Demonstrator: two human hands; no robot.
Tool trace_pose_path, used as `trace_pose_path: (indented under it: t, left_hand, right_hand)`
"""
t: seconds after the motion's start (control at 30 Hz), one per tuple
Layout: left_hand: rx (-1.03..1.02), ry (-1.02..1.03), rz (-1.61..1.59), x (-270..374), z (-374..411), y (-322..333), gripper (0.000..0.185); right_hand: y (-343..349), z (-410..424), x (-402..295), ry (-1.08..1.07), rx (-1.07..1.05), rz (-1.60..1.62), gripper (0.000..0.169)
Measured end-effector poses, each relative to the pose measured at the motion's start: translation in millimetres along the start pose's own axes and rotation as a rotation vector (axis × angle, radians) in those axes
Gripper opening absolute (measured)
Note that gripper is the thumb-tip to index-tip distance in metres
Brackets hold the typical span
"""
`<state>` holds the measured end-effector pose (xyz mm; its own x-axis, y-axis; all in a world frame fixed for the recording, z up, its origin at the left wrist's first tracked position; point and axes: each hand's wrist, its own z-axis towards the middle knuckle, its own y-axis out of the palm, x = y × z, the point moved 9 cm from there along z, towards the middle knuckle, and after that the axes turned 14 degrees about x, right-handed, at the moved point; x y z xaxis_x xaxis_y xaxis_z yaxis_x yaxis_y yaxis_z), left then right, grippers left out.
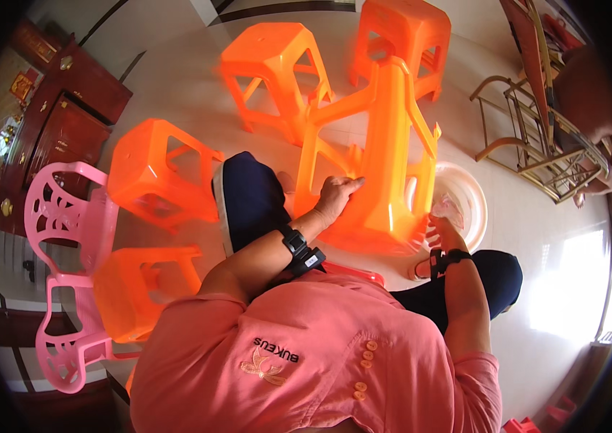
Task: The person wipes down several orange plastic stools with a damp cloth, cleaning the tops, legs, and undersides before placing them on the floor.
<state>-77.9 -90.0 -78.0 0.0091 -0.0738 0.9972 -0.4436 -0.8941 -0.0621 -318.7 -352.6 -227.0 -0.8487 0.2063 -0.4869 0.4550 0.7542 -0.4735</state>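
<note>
An orange plastic stool (379,178) lies tipped on its side between my knees, its legs pointing away from me. My left hand (340,197) rests on the stool's side, thumb pressed to the plastic; whether its fingers grip a leg edge is hidden. Just right of the stool's seat end, my right hand (442,227) has its fingers partly curled, over the near rim of a white plastic basin (480,203). A pale, crumpled wet-looking cloth or bag (449,208) shows in the basin beside the fingers; I cannot tell if the hand holds it.
Upright orange stools stand ahead (273,54), farther right (419,27) and at left (146,162); another orange stool (127,292) is beside pink plastic chairs (95,238). A metal-framed folding chair (522,140) stands at right, near another person (590,103). A dark red wooden cabinet (70,130) is at left.
</note>
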Motion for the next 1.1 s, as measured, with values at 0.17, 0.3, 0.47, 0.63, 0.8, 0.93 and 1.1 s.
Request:
trace_pose_path:
  t: [0.17,0.3,0.47,0.63,0.8,0.93,1.1]
  left_hand:
    - [-0.041,-0.318,-0.244,41.8,-8.5,2.0,0.036]
    - [-0.045,-0.396,-0.548,62.7,4.4,3.9,0.032]
    - [-0.271,-0.285,-0.851,182.5,0.8,4.5,0.033]
    - [-0.123,-0.086,-0.853,253.8,3.8,-34.6,0.031]
    - [-0.319,0.119,-0.91,313.7,-3.7,-83.1,0.029]
    - [-0.336,0.147,-0.966,345.3,-11.6,-136.3,0.03]
    - [-0.154,0.01,-1.19,357.5,-34.0,-210.6,0.034]
  right_hand:
    - [-25.3,-1.1,-13.9,-0.063,0.084,0.069,0.058]
    - [-36.3,-1.5,-31.8,-0.148,0.103,0.161,0.057]
    - [-40.1,-3.5,-41.2,-0.228,0.099,0.3,0.055]
    - [-29.1,-1.6,-51.4,-0.357,0.048,0.431,0.053]
    - [-14.4,-35.5,-74.3,-0.414,-0.042,0.384,0.051]
    - [-21.4,-56.0,-83.0,-0.429,0.008,0.217,0.045]
    - [-7.6,-73.6,-97.6,-0.497,0.009,0.06,0.04]
